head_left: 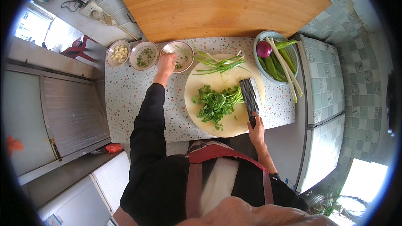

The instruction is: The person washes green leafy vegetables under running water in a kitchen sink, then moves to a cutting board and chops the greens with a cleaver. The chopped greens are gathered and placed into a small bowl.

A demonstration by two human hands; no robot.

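Observation:
My left hand [166, 64] reaches out over the rim of a small white bowl [179, 52] that holds a few chopped green bits. My right hand [256, 128] grips the handle of a broad cleaver [250, 96], whose blade lies flat on the round pale cutting board [217, 127]. A bunch of leafy coriander [215, 104] lies in the middle of the board. Long green scallion stalks [215, 64] lie across the board's far edge.
Two more small bowls sit at the left: one with garlic cloves [118, 53], one with chopped greens [144, 55]. A blue basket [278, 56] at the right holds a red onion, green peppers and long leek stalks. A large wooden board [217, 4] leans behind the speckled counter [125, 100].

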